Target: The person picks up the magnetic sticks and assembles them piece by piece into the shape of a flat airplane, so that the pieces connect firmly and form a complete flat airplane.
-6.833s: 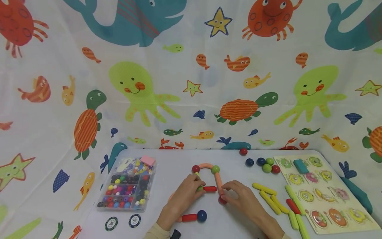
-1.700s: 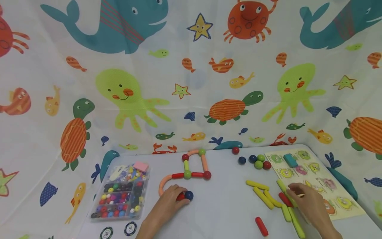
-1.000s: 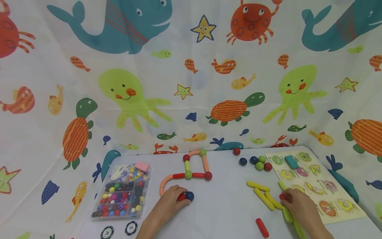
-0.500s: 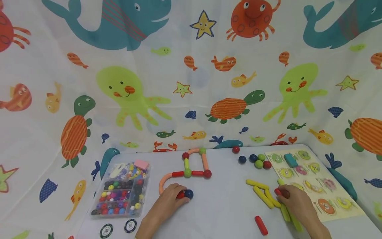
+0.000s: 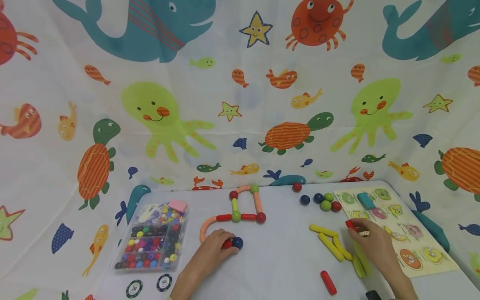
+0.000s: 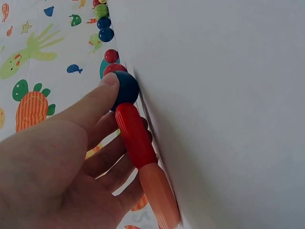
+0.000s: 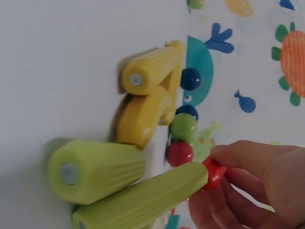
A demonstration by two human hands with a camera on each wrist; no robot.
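My left hand (image 5: 211,253) holds a dark blue magnetic ball (image 6: 126,89) joined to a red magnetic stick (image 6: 135,130); the thumb lies on the ball, other fingers behind the stick. A curved orange stick (image 5: 205,228) continues from that red stick. Above it, red sticks, green and red balls and orange sticks form a closed loop around a green stick (image 5: 234,204). At the right, my right hand (image 5: 373,241) pinches a red magnetic stick (image 7: 215,172), partly hidden by fingers. A long green stick (image 7: 147,198) touches its end in the right wrist view.
Yellow sticks (image 5: 330,247) and a shorter green stick (image 5: 358,266) lie left of the right hand; a loose red stick (image 5: 328,283) lies nearer. Several balls (image 5: 326,206) sit behind. A puzzle board (image 5: 431,266) is at right, a bead box (image 5: 146,271) and two chips (image 5: 164,283) at left.
My right hand has gone from the joined pieces to the stick pile, gripped a red stick and raised it. A loose red stick now lies nearby. My left hand stays on the ball end.
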